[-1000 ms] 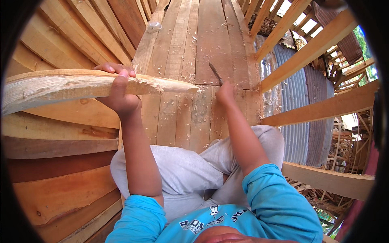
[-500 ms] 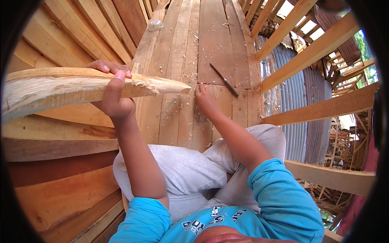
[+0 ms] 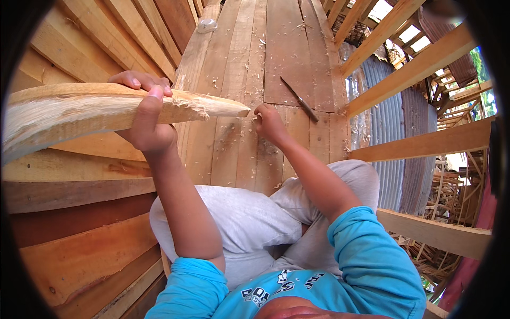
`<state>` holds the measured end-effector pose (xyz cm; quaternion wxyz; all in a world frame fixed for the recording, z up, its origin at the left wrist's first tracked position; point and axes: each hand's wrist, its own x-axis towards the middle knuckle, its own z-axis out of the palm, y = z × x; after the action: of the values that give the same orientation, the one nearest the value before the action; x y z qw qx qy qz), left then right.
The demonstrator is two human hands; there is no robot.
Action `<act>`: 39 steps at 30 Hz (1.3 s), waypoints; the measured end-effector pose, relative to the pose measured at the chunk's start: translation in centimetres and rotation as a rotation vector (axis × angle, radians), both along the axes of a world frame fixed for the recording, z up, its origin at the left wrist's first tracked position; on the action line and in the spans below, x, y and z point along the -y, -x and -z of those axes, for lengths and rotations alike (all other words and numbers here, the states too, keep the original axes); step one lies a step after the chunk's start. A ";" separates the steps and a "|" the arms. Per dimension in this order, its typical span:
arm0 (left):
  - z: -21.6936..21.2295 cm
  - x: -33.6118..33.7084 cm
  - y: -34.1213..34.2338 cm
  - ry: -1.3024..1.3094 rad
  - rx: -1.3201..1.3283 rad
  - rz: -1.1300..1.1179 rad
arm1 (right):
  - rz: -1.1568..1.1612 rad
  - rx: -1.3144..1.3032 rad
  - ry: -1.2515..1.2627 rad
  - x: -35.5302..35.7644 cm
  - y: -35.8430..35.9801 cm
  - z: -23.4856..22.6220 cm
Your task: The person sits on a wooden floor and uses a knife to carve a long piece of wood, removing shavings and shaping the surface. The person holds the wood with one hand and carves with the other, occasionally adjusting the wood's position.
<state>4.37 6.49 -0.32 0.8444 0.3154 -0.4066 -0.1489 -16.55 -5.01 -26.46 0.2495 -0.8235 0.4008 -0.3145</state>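
Note:
My left hand (image 3: 150, 111) is wrapped round a long, curved piece of wood (image 3: 69, 109), thumb on the near side and fingers over the far edge. The wood is held up off the floor, its roughly cut, tapered tip pointing right and its broad end running out at the left rim. Just right of that tip is my right hand (image 3: 270, 123), its fingers curled in. Whatever may be between those fingers is hidden. A knife (image 3: 298, 99) with a dark, narrow blade and brown handle lies on the floorboards beyond my right hand.
Wood shavings lie scattered over the plank floor (image 3: 226, 146). A small clear plastic item (image 3: 207, 25) sits at the far left. Stacked boards (image 3: 85, 250) line the left side. Wooden rails (image 3: 425, 141) and corrugated metal sheets (image 3: 390, 127) stand on the right.
My right hand has come up from the floorboards to beside the wood's tip, and its fingers have curled in. My left hand keeps its grip on the wood.

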 end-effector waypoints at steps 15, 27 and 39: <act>0.1 0.0 -0.4 0.018 -0.007 -0.011 | -0.217 -0.502 0.057 -3.8 -1.9 1.3; 0.1 -0.1 -0.5 0.020 -0.007 -0.011 | 0.053 -0.299 -0.083 2.9 1.9 1.5; 0.5 0.0 -0.9 0.001 0.019 -0.009 | -0.227 -0.596 -0.025 -3.0 0.3 -2.6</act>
<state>5.31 6.52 -0.78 0.8414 0.3183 -0.4132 -0.1417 -16.81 -1.98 -23.90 0.1645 -0.9157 0.3658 -0.0246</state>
